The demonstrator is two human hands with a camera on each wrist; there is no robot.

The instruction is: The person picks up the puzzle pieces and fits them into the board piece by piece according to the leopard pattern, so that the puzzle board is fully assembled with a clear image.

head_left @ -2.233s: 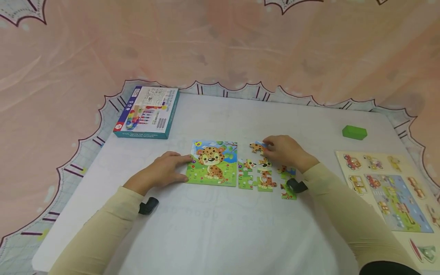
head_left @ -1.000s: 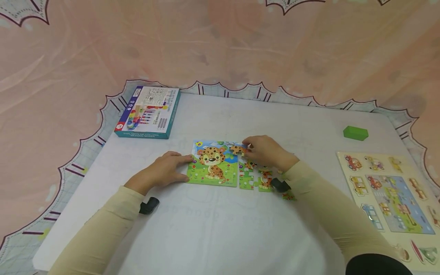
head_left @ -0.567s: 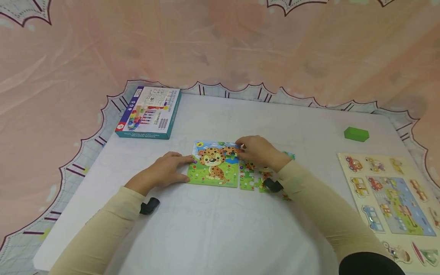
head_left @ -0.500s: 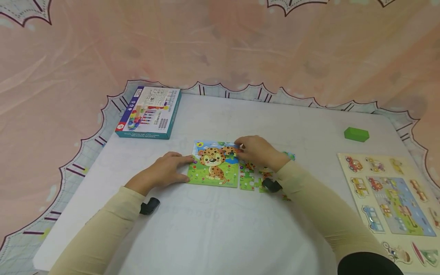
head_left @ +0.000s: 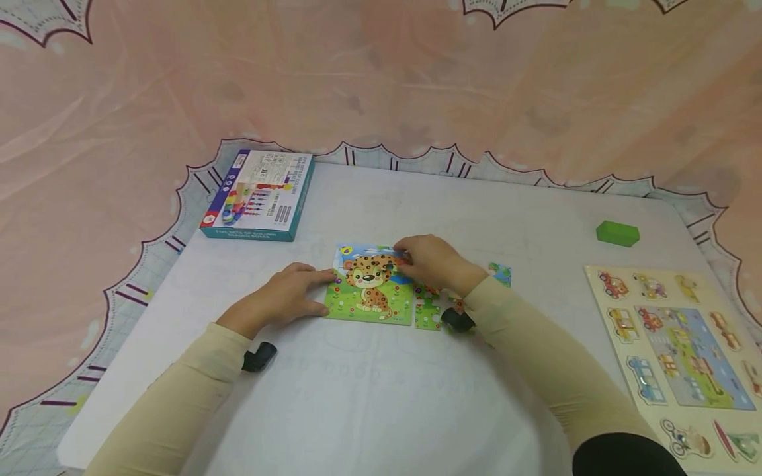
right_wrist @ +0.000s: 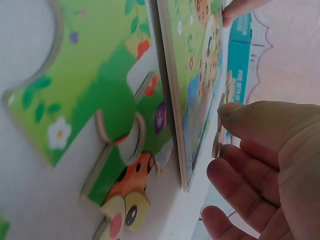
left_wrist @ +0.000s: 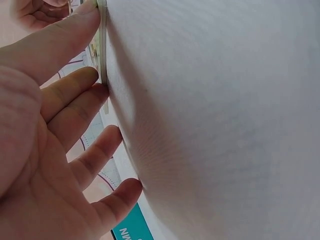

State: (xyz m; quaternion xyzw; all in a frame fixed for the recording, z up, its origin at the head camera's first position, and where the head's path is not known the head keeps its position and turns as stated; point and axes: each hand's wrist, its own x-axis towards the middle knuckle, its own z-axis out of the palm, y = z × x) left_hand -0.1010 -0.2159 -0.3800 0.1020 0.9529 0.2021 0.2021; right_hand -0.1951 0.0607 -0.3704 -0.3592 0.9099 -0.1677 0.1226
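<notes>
A flat puzzle board (head_left: 345, 307) printed with a cartoon leopard lies mid-table. My left hand (head_left: 282, 297) touches its left edge with thumb and index finger; in the left wrist view the other fingers (left_wrist: 102, 150) spread onto the table. Over the board's upper right part, my right hand (head_left: 440, 263) pinches a spotted jigsaw piece (right_wrist: 220, 125) between thumb and fingers, raised off the board. Loose jigsaw pieces (head_left: 427, 316) lie just right of the board, some hidden under the right hand and wrist. Another blue-green piece (head_left: 501, 274) shows beyond that wrist.
A teal-edged box (head_left: 258, 192) lies at the back left. At the right are a green block (head_left: 617, 233) and a cream vehicle puzzle board (head_left: 613, 357). A pink patterned curtain (head_left: 381, 79) hangs behind the white table (head_left: 357, 403).
My right hand has carried the jigsaw piece leftward from the loose pieces to over the leopard board's upper right. The blue-green piece has come into view. My left hand has stayed put.
</notes>
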